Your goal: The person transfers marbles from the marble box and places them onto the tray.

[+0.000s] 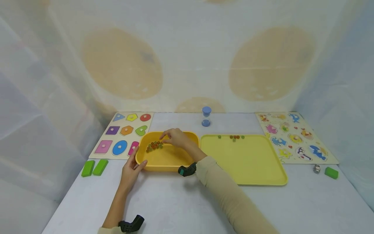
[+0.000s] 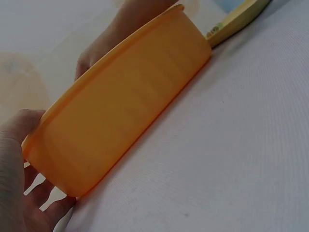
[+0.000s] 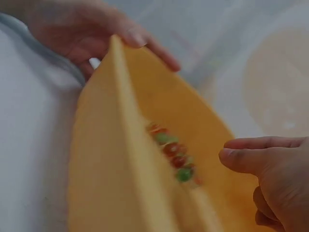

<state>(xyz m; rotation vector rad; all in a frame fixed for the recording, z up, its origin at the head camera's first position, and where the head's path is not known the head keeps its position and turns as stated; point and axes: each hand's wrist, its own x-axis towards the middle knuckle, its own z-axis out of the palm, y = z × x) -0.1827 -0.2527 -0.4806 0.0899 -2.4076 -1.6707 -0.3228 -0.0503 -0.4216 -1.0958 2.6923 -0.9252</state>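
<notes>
A yellow-orange plastic basin (image 1: 172,159) stands on the table, with a cluster of small green and red glass beads or marbles (image 1: 154,147) lying in its left part. My left hand (image 1: 130,170) grips the basin's near left corner, thumb over the rim and fingers spread along the outside. My right hand (image 1: 176,137) reaches over the basin, just right of the marbles (image 3: 174,153). In the right wrist view, this hand's thumb and index fingertips (image 3: 226,152) come close together while the other fingers are curled; whether a marble sits between the tips is not visible.
Right of the basin lies a yellow tray (image 1: 248,162) with several marbles (image 1: 234,137) near its far edge. Puzzle boards lie at left (image 1: 100,154) and right (image 1: 295,138). Behind stands a blue sand timer (image 1: 206,116). Green blocks (image 1: 100,167) and a small metallic object (image 1: 317,169) lie at the sides.
</notes>
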